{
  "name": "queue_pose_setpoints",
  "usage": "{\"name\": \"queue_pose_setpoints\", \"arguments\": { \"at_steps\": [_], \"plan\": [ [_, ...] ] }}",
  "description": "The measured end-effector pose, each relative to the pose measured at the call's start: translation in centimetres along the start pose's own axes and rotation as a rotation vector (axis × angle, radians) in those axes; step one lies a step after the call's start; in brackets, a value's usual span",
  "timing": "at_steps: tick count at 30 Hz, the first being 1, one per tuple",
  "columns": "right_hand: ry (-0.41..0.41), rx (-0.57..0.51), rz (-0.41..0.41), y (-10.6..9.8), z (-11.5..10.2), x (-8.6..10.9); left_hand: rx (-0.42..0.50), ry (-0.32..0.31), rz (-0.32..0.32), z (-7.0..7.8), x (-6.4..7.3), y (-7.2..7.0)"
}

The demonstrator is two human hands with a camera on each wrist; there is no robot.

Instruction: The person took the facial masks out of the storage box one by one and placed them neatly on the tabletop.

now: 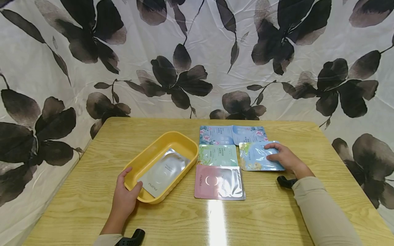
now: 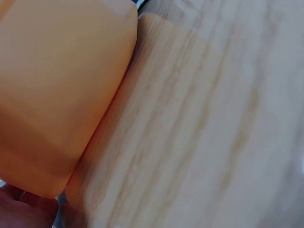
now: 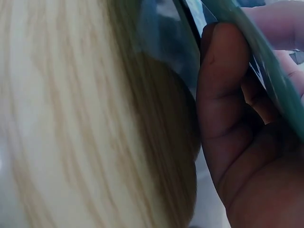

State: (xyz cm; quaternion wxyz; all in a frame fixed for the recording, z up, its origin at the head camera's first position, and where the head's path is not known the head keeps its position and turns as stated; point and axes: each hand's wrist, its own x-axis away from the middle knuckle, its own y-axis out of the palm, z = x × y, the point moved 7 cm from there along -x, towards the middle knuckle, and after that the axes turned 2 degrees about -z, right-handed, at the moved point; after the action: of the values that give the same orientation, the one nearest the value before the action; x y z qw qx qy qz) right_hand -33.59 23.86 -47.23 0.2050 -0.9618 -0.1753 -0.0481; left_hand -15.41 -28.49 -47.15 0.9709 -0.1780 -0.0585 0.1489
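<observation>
My left hand point(image 1: 124, 194) grips the near-left end of a yellow plastic basin point(image 1: 176, 145), its thumb over the rim. A silver face mask packet point(image 1: 164, 171) lies inside the basin. My right hand point(image 1: 286, 157) pinches the right side of a blue face mask packet point(image 1: 253, 159) with yellow flowers on its left end. In the right wrist view that packet's edge point(image 3: 266, 57) runs between the thumb and the fingers. The left wrist view shows the basin's orange-looking side point(image 2: 61, 85) close up, with part of the left hand point(image 2: 28, 209) at the bottom corner.
Between basin and right hand lie a green packet point(image 1: 218, 155), a pink-and-silver packet point(image 1: 220, 182) and two blue floral packets point(image 1: 217, 135) behind. The wooden table point(image 1: 264, 212) ends at a flower-printed cloth point(image 1: 197, 41) at the back.
</observation>
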Motion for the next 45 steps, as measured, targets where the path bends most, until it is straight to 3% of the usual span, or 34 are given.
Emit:
{"name": "queue_pose_setpoints", "arguments": {
  "at_steps": [16, 32, 45],
  "plan": [
    [0.018, 0.069, -0.037, 0.8, -0.7, -0.9, -0.013, -0.001, 0.004, 0.0, -0.1, 0.0],
    [0.023, 0.235, 0.047, -0.5, -1.3, -0.1, 0.010, 0.015, 0.011, 0.2, 0.0, 0.1],
    [-0.016, 0.175, 0.073, -0.7, -1.7, 0.0, 0.003, 0.014, 0.002, 0.2, 0.1, 0.0]
  ]
}}
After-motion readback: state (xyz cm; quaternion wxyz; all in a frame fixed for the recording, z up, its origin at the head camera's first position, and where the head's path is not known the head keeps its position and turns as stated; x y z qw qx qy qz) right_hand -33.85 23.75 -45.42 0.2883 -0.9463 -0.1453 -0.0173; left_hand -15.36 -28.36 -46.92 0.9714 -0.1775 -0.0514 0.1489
